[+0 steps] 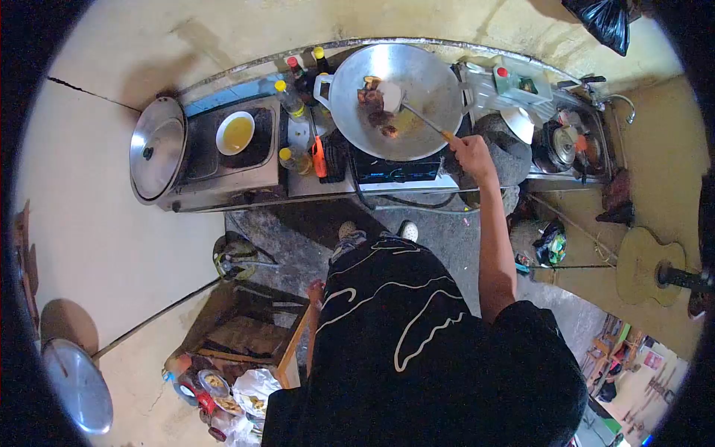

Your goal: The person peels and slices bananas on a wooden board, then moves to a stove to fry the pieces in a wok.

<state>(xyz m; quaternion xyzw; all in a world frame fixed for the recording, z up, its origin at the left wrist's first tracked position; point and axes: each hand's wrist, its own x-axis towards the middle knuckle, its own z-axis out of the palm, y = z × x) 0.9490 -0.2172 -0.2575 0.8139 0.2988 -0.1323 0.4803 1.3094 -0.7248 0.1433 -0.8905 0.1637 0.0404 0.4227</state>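
Note:
My right hand [473, 159] is closed around the wooden handle end of a metal spatula [424, 119]. Its pale, rounded head lies inside a large silver wok [439, 82], among dark browned pieces of food [376, 118] gathered on the wok's left side. A little oil glistens on the metal beside them. The wok sits over a black stove [395, 170] with a front control panel. Down at my left side hangs my left hand [316, 291], close to a wooden table's edge [294, 343], its fingers mostly hidden.
Left of the wok stand several bottles with yellow or red caps [289, 100] and an orange-handled tool [319, 156]. A white bowl of yellow liquid [238, 134] and a large lid [158, 149] are farther left. At right are a stone mortar [503, 153], a pot [558, 145] and a sink [592, 127].

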